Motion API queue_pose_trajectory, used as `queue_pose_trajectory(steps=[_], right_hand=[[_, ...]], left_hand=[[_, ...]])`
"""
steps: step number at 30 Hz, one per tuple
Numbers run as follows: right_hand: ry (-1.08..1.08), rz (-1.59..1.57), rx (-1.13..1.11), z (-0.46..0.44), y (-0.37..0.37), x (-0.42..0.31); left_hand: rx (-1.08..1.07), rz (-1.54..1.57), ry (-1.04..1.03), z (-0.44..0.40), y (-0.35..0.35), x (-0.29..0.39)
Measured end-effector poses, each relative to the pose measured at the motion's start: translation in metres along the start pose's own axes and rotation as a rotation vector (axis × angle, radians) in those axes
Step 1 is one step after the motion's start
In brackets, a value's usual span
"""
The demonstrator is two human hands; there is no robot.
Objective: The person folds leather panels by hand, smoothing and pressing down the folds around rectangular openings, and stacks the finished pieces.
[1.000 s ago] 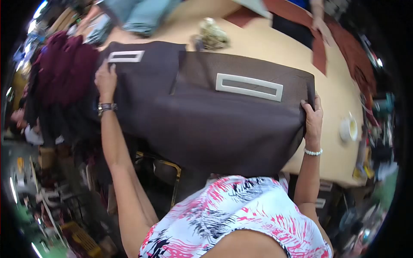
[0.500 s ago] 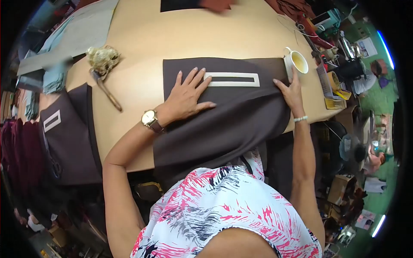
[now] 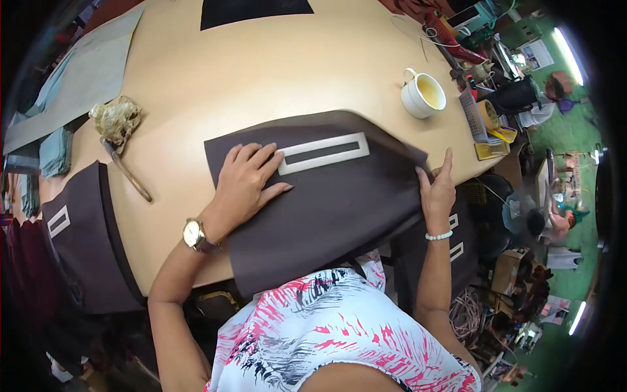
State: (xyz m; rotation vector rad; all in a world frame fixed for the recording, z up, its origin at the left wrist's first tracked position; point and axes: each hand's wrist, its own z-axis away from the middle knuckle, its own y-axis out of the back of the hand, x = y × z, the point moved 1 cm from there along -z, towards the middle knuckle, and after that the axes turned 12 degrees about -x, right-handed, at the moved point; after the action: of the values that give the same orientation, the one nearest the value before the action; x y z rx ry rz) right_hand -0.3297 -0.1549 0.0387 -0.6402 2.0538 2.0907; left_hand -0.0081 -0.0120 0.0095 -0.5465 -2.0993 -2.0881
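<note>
A dark brown fabric piece lies over the table's front edge and hangs toward my body. A white rectangular frame with a long slot sits on it near its far edge. My left hand lies open and flat on the fabric, its fingertips by the frame's left end. My right hand holds the fabric's right edge, thumb on top and index finger stretched out. That edge is slightly raised and blurred. The fingers beneath it are partly hidden.
A white cup with yellowish liquid stands beyond my right hand. At left are a brush with a matted pale head and another dark fabric piece with a white frame. A basket with tape stands at the right edge.
My right hand has drawn the fabric's right edge toward me, away from the cup, and the fabric has turned somewhat. My left hand stays on it. The view has shifted; a reddish thing has left the top.
</note>
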Motion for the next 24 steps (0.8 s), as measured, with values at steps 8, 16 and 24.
queue_pose_trajectory(steps=[8, 16, 24], right_hand=[[0.401, 0.325, 0.152, -0.089, 0.048, -0.006], [0.219, 0.718, -0.317, -0.156, 0.030, -0.030], [0.286, 0.481, -0.196, -0.193, 0.031, 0.012]], left_hand=[[-0.093, -0.028, 0.050, 0.009, 0.000, -0.001], [-0.169, -0.031, 0.075, 0.013, 0.001, -0.006], [-0.170, -0.079, 0.104, 0.016, 0.002, 0.000]])
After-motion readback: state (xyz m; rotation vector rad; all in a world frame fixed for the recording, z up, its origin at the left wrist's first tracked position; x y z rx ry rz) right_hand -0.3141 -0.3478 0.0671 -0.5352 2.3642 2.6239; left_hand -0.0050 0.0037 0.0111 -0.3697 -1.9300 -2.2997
